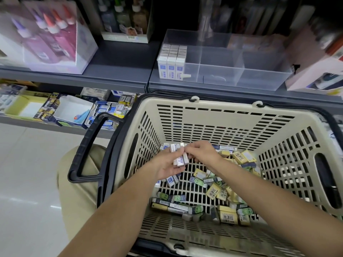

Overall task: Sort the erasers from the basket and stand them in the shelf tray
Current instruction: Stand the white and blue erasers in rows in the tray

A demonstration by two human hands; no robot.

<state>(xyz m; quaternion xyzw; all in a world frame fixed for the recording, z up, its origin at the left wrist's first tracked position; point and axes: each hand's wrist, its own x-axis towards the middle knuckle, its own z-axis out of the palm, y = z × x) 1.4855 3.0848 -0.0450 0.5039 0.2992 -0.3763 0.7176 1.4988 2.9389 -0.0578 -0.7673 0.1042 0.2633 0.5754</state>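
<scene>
White-and-blue erasers point(179, 160) were held stacked in the curled left hand point(167, 166), apparently squared by the pinching right hand point(203, 151), ready for the shelf tray point(259, 76).

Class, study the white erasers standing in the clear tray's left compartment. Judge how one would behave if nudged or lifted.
The standing erasers are tall and narrow, so one alone would probably tip; packed against neighbours and the tray wall, they likely stay put. Their boxy shape suggests sliding, not rolling. The left hand grips several held erasers, so each seems light.
</scene>
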